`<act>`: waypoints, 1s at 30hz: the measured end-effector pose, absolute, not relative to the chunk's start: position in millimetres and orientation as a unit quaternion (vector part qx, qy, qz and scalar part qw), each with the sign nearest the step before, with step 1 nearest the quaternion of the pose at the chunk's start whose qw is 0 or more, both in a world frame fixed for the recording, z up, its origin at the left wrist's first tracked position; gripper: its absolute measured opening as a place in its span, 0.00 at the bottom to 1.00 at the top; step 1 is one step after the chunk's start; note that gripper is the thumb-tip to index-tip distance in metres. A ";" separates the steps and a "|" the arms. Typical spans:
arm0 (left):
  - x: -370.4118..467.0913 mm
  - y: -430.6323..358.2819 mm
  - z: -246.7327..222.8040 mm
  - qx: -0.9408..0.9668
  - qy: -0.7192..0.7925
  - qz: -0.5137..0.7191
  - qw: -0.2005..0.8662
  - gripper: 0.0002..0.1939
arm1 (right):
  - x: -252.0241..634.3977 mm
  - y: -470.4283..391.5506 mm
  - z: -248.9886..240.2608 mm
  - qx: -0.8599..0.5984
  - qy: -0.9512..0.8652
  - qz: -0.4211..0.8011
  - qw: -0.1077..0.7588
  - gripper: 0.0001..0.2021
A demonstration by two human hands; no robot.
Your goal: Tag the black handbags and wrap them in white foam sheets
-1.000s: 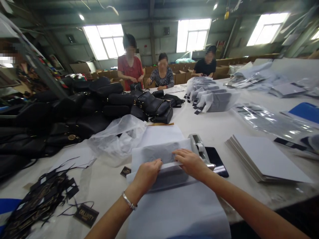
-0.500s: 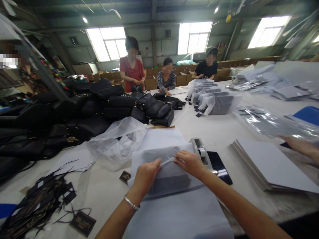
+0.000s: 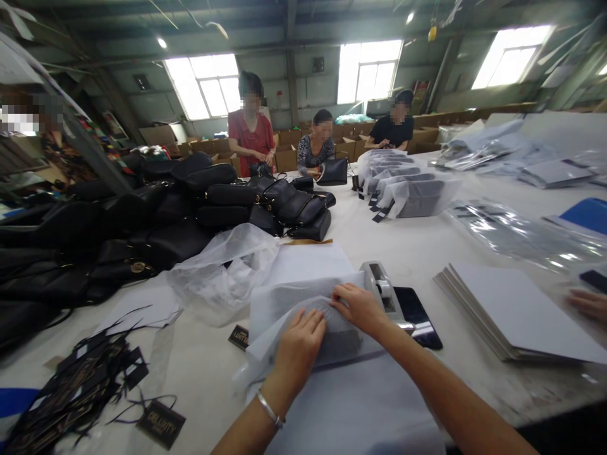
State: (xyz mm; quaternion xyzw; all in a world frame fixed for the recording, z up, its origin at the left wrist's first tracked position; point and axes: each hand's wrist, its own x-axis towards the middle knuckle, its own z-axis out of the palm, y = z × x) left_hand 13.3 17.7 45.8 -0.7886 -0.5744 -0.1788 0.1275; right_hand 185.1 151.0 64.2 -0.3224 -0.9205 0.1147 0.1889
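Note:
Thin white tissue paper (image 3: 268, 338) is folded over a dark flat-sided thing (image 3: 342, 344) in front of me, which shows only dimly through it. My left hand (image 3: 301, 341), a silver bangle on its wrist, lies flat on the tissue with fingers stretched out. At the tissue's upper edge, my right hand (image 3: 356, 306) pinches a gathered fold. White sheets (image 3: 351, 404) are spread underneath. Just beyond my right hand stands a grey tape dispenser (image 3: 379, 284), partly over a dark phone-like slab (image 3: 417, 316). A black card tag (image 3: 238, 337) lies to the left.
Black handbags (image 3: 161, 208) are heaped at left, near crumpled clear plastic (image 3: 227, 265) and piled black tags (image 3: 80, 392). White boards (image 3: 521, 309) are stacked at right, beside another person's hand (image 3: 588, 303). Wrapped bags (image 3: 417, 197) stand in a row farther back. Several people work across the table.
My left hand has let go of its pinch and flattened onto the tissue, whose left side now spreads outward. My right hand stays about where it was. Across the table a black handbag now stands upright.

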 end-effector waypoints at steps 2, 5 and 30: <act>19.3 16.6 37.4 -0.785 -0.593 -0.153 0.100 0.20 | 187.0 155.4 65.2 -0.335 -0.916 0.084 0.202 0.02; 20.0 19.2 34.4 -0.755 -0.636 -0.129 0.093 0.22 | 204.7 163.2 69.1 -0.394 -0.880 -0.003 0.265 0.13; 14.6 21.9 39.3 -0.746 -0.655 -0.100 0.064 0.22 | 303.7 78.4 61.9 -0.589 -0.493 0.380 0.516 0.16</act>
